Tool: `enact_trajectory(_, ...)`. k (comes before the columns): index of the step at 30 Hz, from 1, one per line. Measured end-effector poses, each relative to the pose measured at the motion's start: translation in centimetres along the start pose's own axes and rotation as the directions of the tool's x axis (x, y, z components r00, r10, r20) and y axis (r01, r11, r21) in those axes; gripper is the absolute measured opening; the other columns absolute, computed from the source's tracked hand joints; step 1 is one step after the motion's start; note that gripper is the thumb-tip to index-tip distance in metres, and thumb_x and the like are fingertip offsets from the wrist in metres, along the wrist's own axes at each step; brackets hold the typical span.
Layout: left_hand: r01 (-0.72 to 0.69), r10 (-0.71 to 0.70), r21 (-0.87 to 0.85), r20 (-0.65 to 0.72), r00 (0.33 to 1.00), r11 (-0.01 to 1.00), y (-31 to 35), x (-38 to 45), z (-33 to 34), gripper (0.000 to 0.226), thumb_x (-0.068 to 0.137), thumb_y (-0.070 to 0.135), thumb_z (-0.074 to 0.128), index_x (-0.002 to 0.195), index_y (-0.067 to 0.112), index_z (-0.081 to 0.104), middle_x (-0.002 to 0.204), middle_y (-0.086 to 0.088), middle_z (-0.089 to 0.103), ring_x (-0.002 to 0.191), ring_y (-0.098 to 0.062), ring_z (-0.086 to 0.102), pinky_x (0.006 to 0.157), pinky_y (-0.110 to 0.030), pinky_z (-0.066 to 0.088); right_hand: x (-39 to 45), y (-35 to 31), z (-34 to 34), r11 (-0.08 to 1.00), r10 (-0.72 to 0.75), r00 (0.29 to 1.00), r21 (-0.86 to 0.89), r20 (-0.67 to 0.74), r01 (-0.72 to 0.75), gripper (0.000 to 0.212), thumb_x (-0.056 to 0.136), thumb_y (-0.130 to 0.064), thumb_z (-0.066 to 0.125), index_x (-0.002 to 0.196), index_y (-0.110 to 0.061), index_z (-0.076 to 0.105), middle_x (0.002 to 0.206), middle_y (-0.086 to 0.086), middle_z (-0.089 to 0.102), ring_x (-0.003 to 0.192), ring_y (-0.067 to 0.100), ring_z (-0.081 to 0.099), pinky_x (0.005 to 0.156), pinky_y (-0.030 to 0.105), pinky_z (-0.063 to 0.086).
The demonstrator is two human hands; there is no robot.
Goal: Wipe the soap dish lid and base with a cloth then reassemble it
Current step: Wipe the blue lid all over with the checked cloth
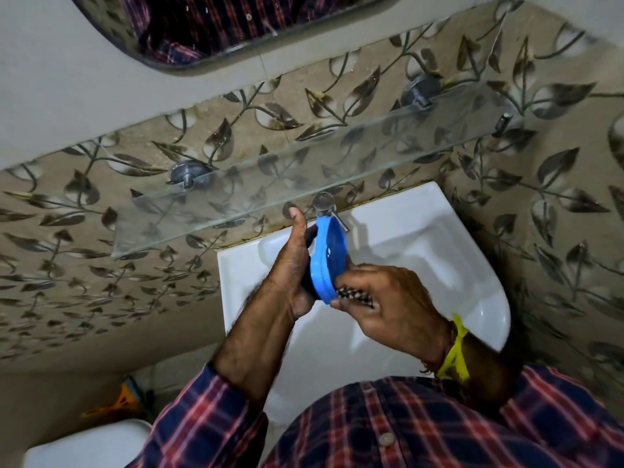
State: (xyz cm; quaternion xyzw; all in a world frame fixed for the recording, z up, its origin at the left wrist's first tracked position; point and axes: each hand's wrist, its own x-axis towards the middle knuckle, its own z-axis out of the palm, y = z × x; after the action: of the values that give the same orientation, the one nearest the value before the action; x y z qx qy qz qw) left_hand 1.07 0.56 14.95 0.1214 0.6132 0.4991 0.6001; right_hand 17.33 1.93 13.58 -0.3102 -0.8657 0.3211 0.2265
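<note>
A blue oval soap dish (pixel 329 256) stands on edge above the white sink (pixel 422 265), its hollow side facing right. My left hand (pixel 292 265) grips it from the left, thumb up at the top rim, with a dark part behind the blue one partly hidden by the palm. My right hand (pixel 388 304) pinches the lower rim and holds a dark patterned cloth (pixel 356 295) under its fingers. Whether lid and base are joined I cannot tell.
A glass shelf (pixel 304 184) on metal brackets runs across the leaf-patterned tiled wall just above the hands. A chrome tap (pixel 326 206) stands behind the dish. A mirror (pixel 216 25) hangs above. A white toilet lid (pixel 87 447) and an orange object (pixel 118 403) lie lower left.
</note>
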Motion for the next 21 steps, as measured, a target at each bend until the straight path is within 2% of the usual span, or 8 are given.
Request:
enact_trajectory(3, -0.245, 0.259, 0.33, 0.003, 0.966, 0.912, -2.3, -0.9, -0.3, 0.066, 0.084, 0.089, 0.016, 0.134, 0.06, 0.047, 0.138, 0.0, 0.063, 0.116, -0.022, 0.068, 0.096, -0.045, 0.055, 0.8, 0.4, -1.4, 0.892, 0.21, 0.972, 0.386, 0.103, -0.234, 0.012, 0.083, -0.024, 0.079, 0.09, -0.015, 0.075, 0.079, 0.001, 0.074, 0.077, 0.014, 0.07, 0.074, 0.04, 0.058)
enact_trajectory(6, -0.724, 0.706, 0.54, 0.3, 0.642, 0.429, -5.6, -1.0, -1.5, 0.074, 0.097, 0.073, 0.022, 0.159, 0.034, 0.019, 0.167, 0.006, 0.024, 0.153, -0.021, 0.027, 0.121, -0.046, 0.028, 1.8, 0.4, -3.4, 0.709, 0.288, 0.935, 0.611, 0.206, -0.353, 0.012, 0.082, -0.005, 0.078, 0.091, 0.0, 0.074, 0.088, 0.028, 0.071, 0.075, 0.022, 0.065, 0.075, 0.039, 0.053)
enact_trajectory(7, -0.79, 0.738, 0.553, 0.411, 0.536, 0.265, -6.3, -0.6, -1.8, 0.076, 0.1, 0.067, 0.026, 0.161, 0.024, 0.014, 0.17, 0.001, 0.017, 0.156, -0.026, 0.019, 0.123, -0.048, 0.023, 2.0, 0.5, -3.9, 0.648, 0.303, 0.92, 0.654, 0.249, -0.39, 0.015, 0.082, -0.003, 0.078, 0.095, 0.003, 0.073, 0.094, 0.034, 0.069, 0.078, 0.027, 0.064, 0.078, 0.04, 0.051)
enact_trajectory(9, -0.843, 0.76, 0.521, 0.491, 0.426, 0.135, -6.6, 0.2, -1.9, 0.075, 0.102, 0.061, 0.029, 0.162, 0.019, 0.01, 0.17, -0.008, 0.013, 0.156, -0.035, 0.013, 0.124, -0.053, 0.019, 2.3, 0.3, -4.4, 0.537, 0.297, 0.889, 0.71, 0.347, -0.456, 0.023, 0.082, -0.001, 0.075, 0.103, 0.007, 0.07, 0.104, 0.039, 0.066, 0.086, 0.033, 0.064, 0.086, 0.044, 0.051)
enact_trajectory(12, -0.863, 0.825, 0.489, 0.432, 0.363, 0.123, -5.9, 1.2, -1.3, 0.072, 0.103, 0.059, 0.024, 0.159, 0.014, 0.019, 0.165, -0.013, 0.025, 0.152, -0.038, 0.024, 0.121, -0.052, 0.024, 2.9, -0.3, -4.5, 0.436, 0.273, 0.868, 0.751, 0.415, -0.496, 0.028, 0.082, 0.001, 0.073, 0.109, 0.009, 0.067, 0.111, 0.036, 0.067, 0.094, 0.036, 0.066, 0.095, 0.045, 0.053)
enact_trajectory(14, -0.866, 0.845, 0.473, 0.389, 0.367, 0.159, -6.1, 1.6, -1.2, 0.069, 0.102, 0.062, 0.022, 0.156, 0.02, 0.026, 0.158, -0.007, 0.035, 0.144, -0.036, 0.036, 0.117, -0.049, 0.031, 3.0, -0.5, -4.3, 0.364, 0.274, 0.866, 0.788, 0.419, -0.497, 0.03, 0.08, -0.002, 0.073, 0.107, 0.008, 0.068, 0.103, 0.029, 0.07, 0.089, 0.031, 0.068, 0.087, 0.037, 0.057)
enact_trajectory(17, -0.852, 0.834, 0.426, 0.312, 0.455, 0.305, -6.2, 1.7, -1.0, 0.065, 0.1, 0.067, 0.024, 0.151, 0.029, 0.034, 0.143, -0.012, 0.045, 0.128, -0.042, 0.049, 0.102, -0.063, 0.04, 2.9, -0.5, -3.7, 0.325, 0.296, 0.862, 0.805, 0.411, -0.496, 0.022, 0.083, -0.004, 0.072, 0.104, 0.003, 0.071, 0.092, 0.017, 0.072, 0.08, 0.022, 0.069, 0.072, 0.026, 0.059)
enact_trajectory(21, -0.797, 0.801, 0.39, 0.205, 0.563, 0.461, -6.1, 1.2, -0.8, 0.065, 0.101, 0.065, 0.025, 0.147, 0.023, 0.042, 0.139, -0.015, 0.05, 0.125, -0.044, 0.052, 0.1, -0.068, 0.04, 2.0, -0.5, -2.7, 0.308, 0.345, 0.844, 0.8, 0.41, -0.514, 0.029, 0.079, -0.011, 0.076, 0.105, 0.0, 0.071, 0.093, 0.015, 0.073, 0.078, 0.019, 0.07, 0.071, 0.027, 0.06)
